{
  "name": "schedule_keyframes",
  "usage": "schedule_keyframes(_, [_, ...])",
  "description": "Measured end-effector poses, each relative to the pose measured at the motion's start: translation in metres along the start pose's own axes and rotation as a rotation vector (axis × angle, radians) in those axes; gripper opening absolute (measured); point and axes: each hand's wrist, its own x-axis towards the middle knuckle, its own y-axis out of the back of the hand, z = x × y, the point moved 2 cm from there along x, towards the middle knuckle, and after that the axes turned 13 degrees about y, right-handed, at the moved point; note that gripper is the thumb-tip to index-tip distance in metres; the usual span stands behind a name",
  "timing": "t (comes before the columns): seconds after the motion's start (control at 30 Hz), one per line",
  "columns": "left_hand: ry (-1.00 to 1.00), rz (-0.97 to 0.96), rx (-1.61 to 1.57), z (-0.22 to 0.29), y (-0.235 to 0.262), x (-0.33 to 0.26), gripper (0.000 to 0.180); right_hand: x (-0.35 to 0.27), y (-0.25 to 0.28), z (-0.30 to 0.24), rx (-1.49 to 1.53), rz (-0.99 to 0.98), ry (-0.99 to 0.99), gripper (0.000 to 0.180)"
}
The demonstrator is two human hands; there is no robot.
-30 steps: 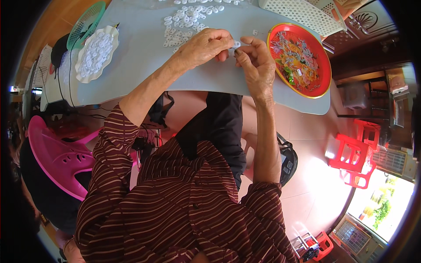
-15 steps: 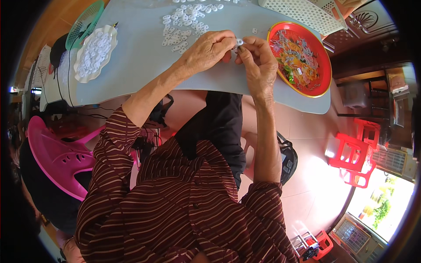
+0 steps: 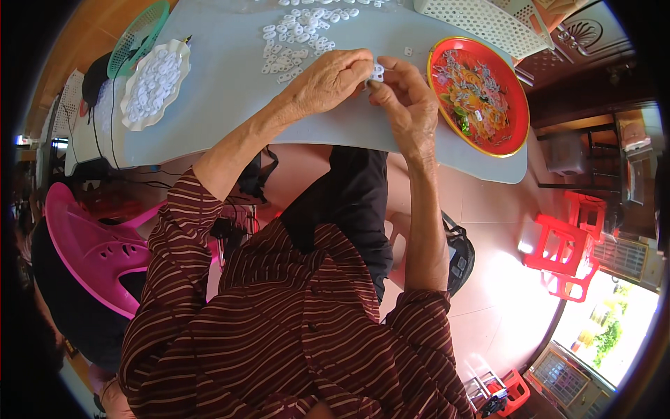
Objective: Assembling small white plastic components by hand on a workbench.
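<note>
Together the left hand [image 3: 328, 80] and right hand [image 3: 408, 105] pinch a small white plastic piece [image 3: 377, 71] between closed fingertips above the table's [image 3: 230, 105] near edge, beside the red tray [image 3: 513, 143]; likely light, stiff and slippery, it is best gripped by its edges.

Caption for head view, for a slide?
Both hands, left hand and right hand, pinch a small white plastic piece over a pale blue table.

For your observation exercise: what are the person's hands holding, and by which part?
Both hands, left hand and right hand, pinch one small white plastic piece between their fingertips, at its edges. The exact grip points are too small to tell.
</note>
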Motion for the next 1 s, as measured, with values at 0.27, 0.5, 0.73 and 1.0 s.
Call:
schedule_keyframes(0.27, [-0.11,0.082,0.075,0.0,-0.004,-0.01,0.026,-0.005,-0.006,0.01,-0.032,0.004,0.043,0.03])
schedule_keyframes(0.5, [-0.124,0.065,0.018,-0.003,-0.004,-0.017,0.026,-0.01,-0.005,0.011,-0.108,-0.032,0.107,0.023])
schedule_keyframes(0.73, [-0.203,0.149,0.038,-0.005,-0.01,-0.027,0.028,-0.012,-0.008,-0.003,-0.193,-0.092,0.141,0.019])
schedule_keyframes(1.0, [-0.397,0.213,0.125,-0.013,-0.014,-0.025,0.013,-0.01,-0.007,-0.009,-0.256,-0.143,0.14,0.012])
